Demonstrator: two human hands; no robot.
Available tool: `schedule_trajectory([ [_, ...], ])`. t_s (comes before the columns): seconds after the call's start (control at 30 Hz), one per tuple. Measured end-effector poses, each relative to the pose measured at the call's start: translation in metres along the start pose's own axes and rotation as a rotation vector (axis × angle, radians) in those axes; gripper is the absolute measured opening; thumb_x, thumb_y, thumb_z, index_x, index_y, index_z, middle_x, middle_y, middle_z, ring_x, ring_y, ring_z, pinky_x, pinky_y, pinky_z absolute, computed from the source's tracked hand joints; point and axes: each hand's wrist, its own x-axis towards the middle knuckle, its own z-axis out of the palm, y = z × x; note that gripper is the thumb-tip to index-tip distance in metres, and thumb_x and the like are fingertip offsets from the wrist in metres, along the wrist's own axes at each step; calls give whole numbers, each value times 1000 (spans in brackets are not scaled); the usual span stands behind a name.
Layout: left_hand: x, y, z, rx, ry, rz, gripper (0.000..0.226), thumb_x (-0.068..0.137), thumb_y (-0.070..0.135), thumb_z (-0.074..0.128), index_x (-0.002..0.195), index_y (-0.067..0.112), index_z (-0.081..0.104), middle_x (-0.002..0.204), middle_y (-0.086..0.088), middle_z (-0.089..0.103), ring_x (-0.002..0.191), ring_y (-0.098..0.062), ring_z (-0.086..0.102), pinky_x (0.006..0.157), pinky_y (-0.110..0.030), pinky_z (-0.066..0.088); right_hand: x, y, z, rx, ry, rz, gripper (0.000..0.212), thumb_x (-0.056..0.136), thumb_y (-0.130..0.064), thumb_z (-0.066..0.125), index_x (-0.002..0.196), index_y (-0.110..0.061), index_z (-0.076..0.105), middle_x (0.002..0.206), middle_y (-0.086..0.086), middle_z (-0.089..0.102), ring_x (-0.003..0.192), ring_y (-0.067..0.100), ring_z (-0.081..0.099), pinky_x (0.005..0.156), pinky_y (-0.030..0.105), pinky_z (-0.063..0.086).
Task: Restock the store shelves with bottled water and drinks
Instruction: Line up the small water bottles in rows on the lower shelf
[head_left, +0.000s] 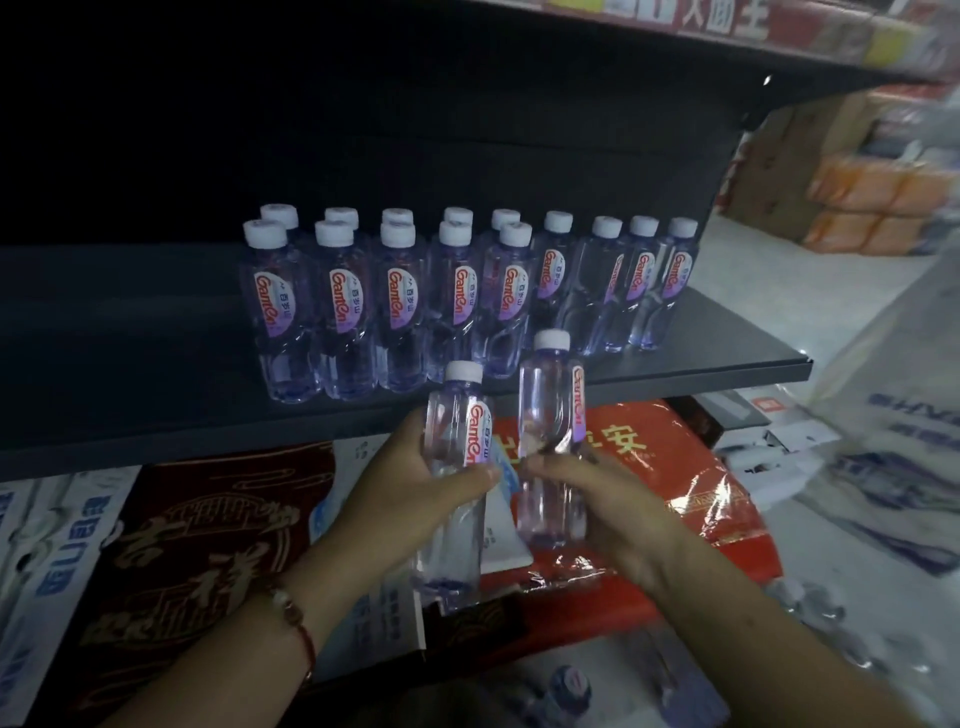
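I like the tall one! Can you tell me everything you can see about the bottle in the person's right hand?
The bottle in the right hand is clear plastic, full of water, with a white screw cap on top. A red and white label runs down its right side. It stands almost upright, just in front of the dark shelf edge, sitting higher than the other held bottle. The right hand wraps around its lower half; nothing else seems to touch it.

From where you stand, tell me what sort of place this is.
Most likely a shop aisle: a dark metal shelf lined with identical white-capped clear water bottles, stacked orange packaged goods on the floor, and each hand holding another bottle.
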Motion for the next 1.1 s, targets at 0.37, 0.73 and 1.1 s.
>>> schedule_trajectory([
  [0.37,29,19,-5,5,83,208,58,78,34,83,125,45,52,104,29,67,94,9,65,76,-19,46,83,-77,-31,-411,158,-383,40,76,-11,83,110,1,66,102,20,73,94,36,72,91,50,57],
  [0.73,54,11,-2,-21,111,193,64,76,32,83,129,48,50,100,29,66,91,12,63,74,-19,45,129,-76,-31,-475,311,-434,38,85,-16,78,117,-14,59,98,-3,69,93,22,70,92,46,57],
  [1.1,63,16,-2,-63,184,154,63,75,39,82,128,50,48,103,27,63,94,9,61,83,-30,54,139,-56,-15,-727,526,-462,50,81,-21,80,124,-20,53,113,-3,68,100,18,65,85,34,53],
])
